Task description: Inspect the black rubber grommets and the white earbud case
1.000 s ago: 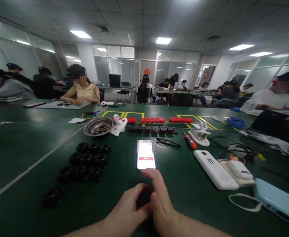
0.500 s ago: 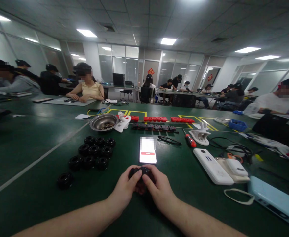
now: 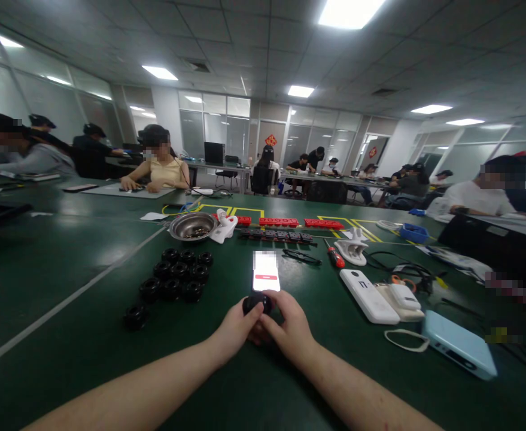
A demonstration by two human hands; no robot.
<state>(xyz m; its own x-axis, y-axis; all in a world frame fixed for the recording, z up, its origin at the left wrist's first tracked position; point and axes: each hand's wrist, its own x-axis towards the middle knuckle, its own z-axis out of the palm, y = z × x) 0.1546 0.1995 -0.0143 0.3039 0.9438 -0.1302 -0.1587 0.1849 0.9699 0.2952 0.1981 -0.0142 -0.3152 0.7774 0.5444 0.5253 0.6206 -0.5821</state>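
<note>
Between my left hand (image 3: pixel 238 324) and my right hand (image 3: pixel 288 317) is a glossy black round part (image 3: pixel 257 304). Both hands are closed around it, thumbs on top; my other fingers are partly hidden beneath. Just beyond the hands lies a phone (image 3: pixel 266 276) with a lit white screen. To the left, several similar black ring-shaped parts (image 3: pixel 180 270) are set out in rough rows, and a single black ring-shaped part (image 3: pixel 136 316) sits nearer to me.
Further back are a metal bowl (image 3: pixel 194 227) of small pieces, red strips (image 3: pixel 279 221), a dark segmented strip (image 3: pixel 277 235), glasses (image 3: pixel 302 257) and a screwdriver (image 3: pixel 335 256). To the right lie a white device (image 3: pixel 368 296) and a light-blue box (image 3: pixel 460 344). People sit around.
The view has tilted up and shifted a little. The black round part has turned in my hands and shows a smoother dark face. Both hands still hold it.
</note>
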